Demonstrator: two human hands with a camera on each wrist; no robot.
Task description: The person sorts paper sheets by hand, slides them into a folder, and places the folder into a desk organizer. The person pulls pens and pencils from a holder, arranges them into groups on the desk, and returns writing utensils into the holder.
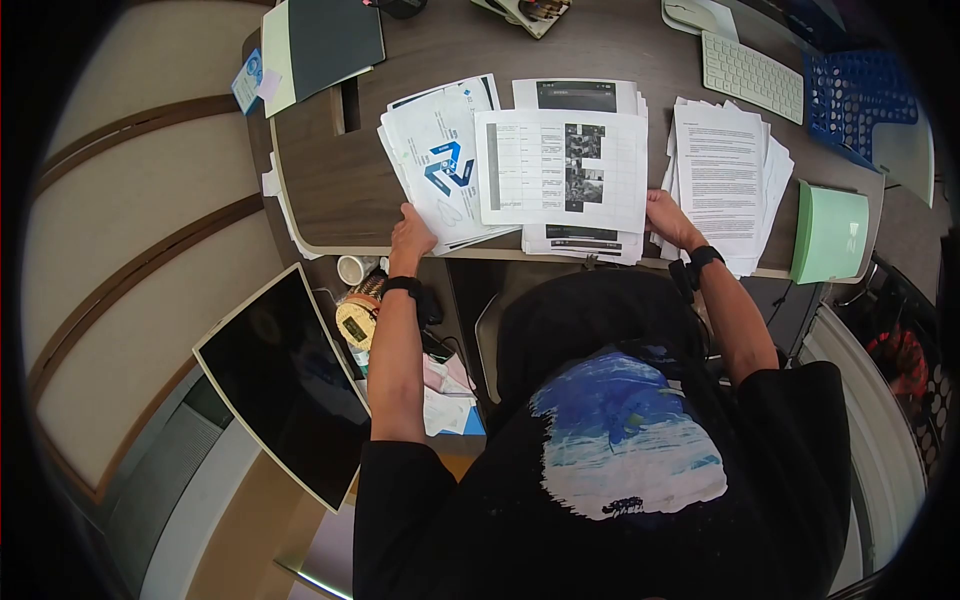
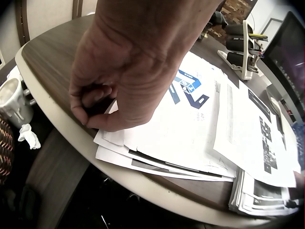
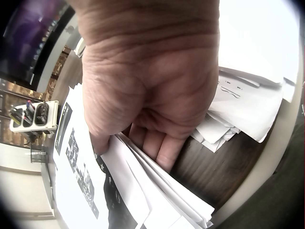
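At the near edge of the dark wooden counter (image 1: 330, 200), the left hand (image 1: 411, 240) has its fingers curled, thumb and forefinger pinching the near left corner of a stack of papers (image 1: 448, 165) whose top sheet carries a blue triangular logo. The right hand (image 1: 672, 218) grips the right edge of the middle stack of printed sheets (image 1: 560, 165), thumb on one face and fingers on the other. That stack's top page, printed with a table and dark photos, lies slightly askew and overlaps the right edge of the logo papers. Just beside the right hand, a third stack of text pages (image 1: 718, 170) lies loosely fanned. Farther right, a green folder (image 1: 832, 235) is at the counter's edge. Toward the far side are a white keyboard (image 1: 752, 76), a white mouse (image 1: 690, 13), a blue perforated basket (image 1: 845, 105), a pen organizer (image 1: 530, 12) and a black folder (image 1: 337, 45).
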